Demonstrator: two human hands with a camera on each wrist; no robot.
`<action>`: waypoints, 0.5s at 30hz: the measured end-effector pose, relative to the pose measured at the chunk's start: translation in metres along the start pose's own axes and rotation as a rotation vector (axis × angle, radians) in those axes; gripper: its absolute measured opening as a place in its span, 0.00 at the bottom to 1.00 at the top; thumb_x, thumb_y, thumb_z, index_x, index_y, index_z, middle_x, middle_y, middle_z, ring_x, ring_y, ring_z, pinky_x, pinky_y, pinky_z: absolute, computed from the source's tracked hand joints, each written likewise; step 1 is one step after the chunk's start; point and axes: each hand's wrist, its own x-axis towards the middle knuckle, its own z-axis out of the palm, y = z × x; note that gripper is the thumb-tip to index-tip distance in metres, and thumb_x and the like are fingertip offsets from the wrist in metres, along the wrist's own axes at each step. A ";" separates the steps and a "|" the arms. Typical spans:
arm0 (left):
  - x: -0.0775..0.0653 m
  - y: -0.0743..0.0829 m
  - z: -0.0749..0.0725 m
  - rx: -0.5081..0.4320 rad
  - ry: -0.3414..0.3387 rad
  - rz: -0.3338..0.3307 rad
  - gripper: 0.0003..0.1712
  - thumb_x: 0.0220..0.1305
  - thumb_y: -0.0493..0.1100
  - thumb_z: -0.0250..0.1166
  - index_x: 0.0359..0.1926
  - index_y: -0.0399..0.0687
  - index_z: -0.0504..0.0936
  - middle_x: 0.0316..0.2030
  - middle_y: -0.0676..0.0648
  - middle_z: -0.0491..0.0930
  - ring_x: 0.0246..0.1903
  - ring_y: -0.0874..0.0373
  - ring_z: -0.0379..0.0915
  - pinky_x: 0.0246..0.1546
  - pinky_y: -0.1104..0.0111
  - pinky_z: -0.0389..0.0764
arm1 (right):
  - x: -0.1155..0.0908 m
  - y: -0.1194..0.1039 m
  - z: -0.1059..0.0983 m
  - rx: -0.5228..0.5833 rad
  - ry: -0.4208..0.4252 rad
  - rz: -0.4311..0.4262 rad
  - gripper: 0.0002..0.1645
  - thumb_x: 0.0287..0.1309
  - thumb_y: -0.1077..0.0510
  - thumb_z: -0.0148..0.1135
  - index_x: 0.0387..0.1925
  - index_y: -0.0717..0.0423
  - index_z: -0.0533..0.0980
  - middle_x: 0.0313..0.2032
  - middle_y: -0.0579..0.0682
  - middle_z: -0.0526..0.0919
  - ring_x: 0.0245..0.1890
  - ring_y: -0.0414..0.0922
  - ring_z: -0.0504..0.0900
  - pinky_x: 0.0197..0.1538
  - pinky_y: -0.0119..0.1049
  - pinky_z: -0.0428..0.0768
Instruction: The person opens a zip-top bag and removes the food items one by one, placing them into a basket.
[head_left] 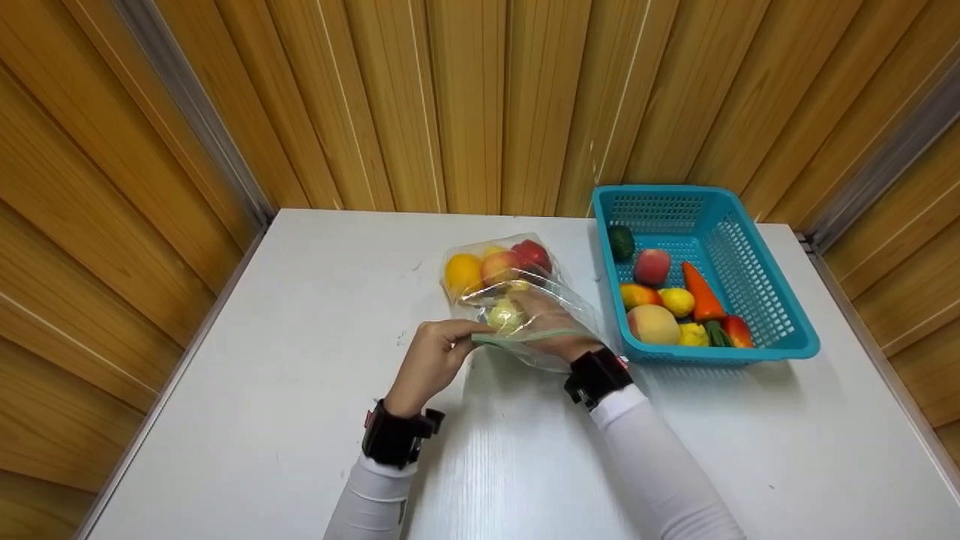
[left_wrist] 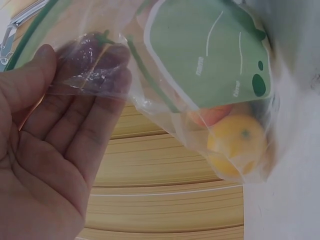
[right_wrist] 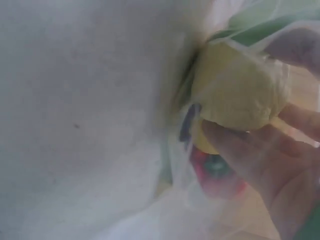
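A clear zip bag (head_left: 517, 345) with a green seal lies tilted on the table, its mouth toward me. My left hand (head_left: 439, 356) pinches the edge of that mouth between thumb and fingers; in the left wrist view a green printed panel shows on the bag. Inside it, my right hand (head_left: 544, 319) grips a round, pale yellow-green cabbage-like ball (right_wrist: 237, 87), fingers curled around it. Deeper in the bag sit an orange (head_left: 463, 274), a red-and-yellow peach (head_left: 500, 267) and a red pepper-like piece (right_wrist: 215, 175) with a green top.
To the right stands a turquoise basket (head_left: 780, 300) holding a carrot (head_left: 701, 292), a lemon (head_left: 677, 301), a large peach (head_left: 654, 325) and several other pieces of produce. Wood-patterned panels (head_left: 465, 105) rise behind the white table (head_left: 300, 360) and at both sides.
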 end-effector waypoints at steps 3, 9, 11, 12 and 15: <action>0.001 -0.001 0.000 -0.007 0.007 0.012 0.09 0.66 0.30 0.68 0.43 0.40 0.92 0.42 0.47 0.90 0.42 0.57 0.85 0.46 0.65 0.86 | -0.009 -0.006 -0.005 -0.028 -0.011 0.057 0.38 0.59 0.40 0.69 0.64 0.57 0.75 0.65 0.60 0.77 0.64 0.58 0.73 0.72 0.58 0.66; 0.000 -0.002 -0.004 0.008 0.036 0.004 0.10 0.64 0.28 0.68 0.42 0.41 0.92 0.42 0.46 0.90 0.41 0.57 0.85 0.46 0.63 0.86 | -0.039 -0.019 -0.014 -0.093 -0.006 0.113 0.32 0.64 0.52 0.65 0.66 0.60 0.75 0.65 0.61 0.77 0.62 0.58 0.74 0.69 0.56 0.71; 0.000 -0.002 -0.005 0.007 0.032 -0.003 0.10 0.64 0.28 0.68 0.43 0.41 0.92 0.42 0.45 0.90 0.43 0.56 0.86 0.48 0.63 0.86 | -0.050 -0.020 -0.017 -0.093 0.013 0.101 0.31 0.62 0.57 0.66 0.66 0.62 0.75 0.64 0.61 0.78 0.61 0.57 0.75 0.68 0.54 0.72; 0.000 -0.003 -0.005 0.005 0.029 -0.006 0.10 0.65 0.28 0.68 0.43 0.41 0.92 0.42 0.45 0.90 0.43 0.55 0.86 0.48 0.62 0.86 | -0.056 -0.021 -0.018 -0.082 0.021 0.112 0.32 0.61 0.59 0.67 0.67 0.63 0.74 0.65 0.62 0.77 0.61 0.57 0.74 0.68 0.54 0.73; -0.002 -0.005 -0.005 -0.002 0.021 -0.016 0.11 0.65 0.27 0.67 0.43 0.42 0.92 0.42 0.46 0.90 0.43 0.54 0.86 0.48 0.62 0.86 | -0.070 -0.024 -0.021 -0.044 0.038 0.133 0.34 0.63 0.59 0.68 0.68 0.64 0.71 0.64 0.63 0.75 0.58 0.57 0.74 0.67 0.54 0.73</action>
